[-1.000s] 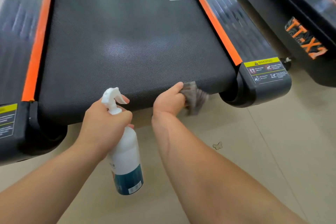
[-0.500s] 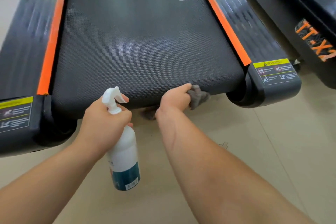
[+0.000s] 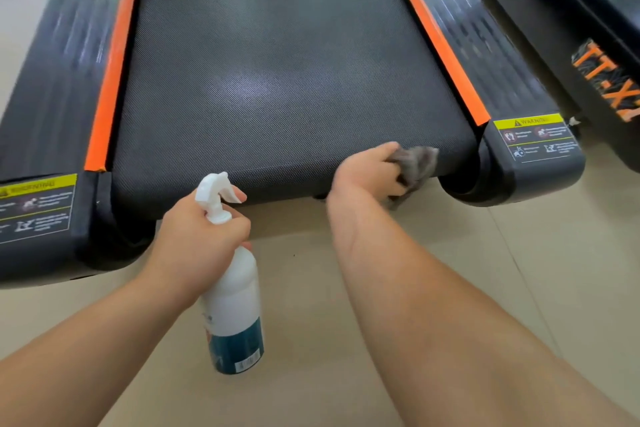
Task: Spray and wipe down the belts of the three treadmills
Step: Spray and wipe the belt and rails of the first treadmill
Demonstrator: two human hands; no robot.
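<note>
A black treadmill belt (image 3: 277, 80) fills the middle of the head view, between two orange side strips. My right hand (image 3: 367, 172) grips a grey cloth (image 3: 415, 163) and holds it against the belt's rear edge, near the right end. My left hand (image 3: 201, 239) holds a white spray bottle (image 3: 232, 295) with a teal band, by its neck, with a finger on the trigger. The bottle hangs over the floor just behind the belt's rear edge.
Black side rails with yellow warning labels (image 3: 533, 137) flank the belt. A second treadmill (image 3: 595, 73) with orange lettering stands close on the right. Beige tiled floor (image 3: 519, 253) lies below my arms.
My right hand has slid the cloth to the right along the belt's rear edge. The left hand with the bottle has kept its place.
</note>
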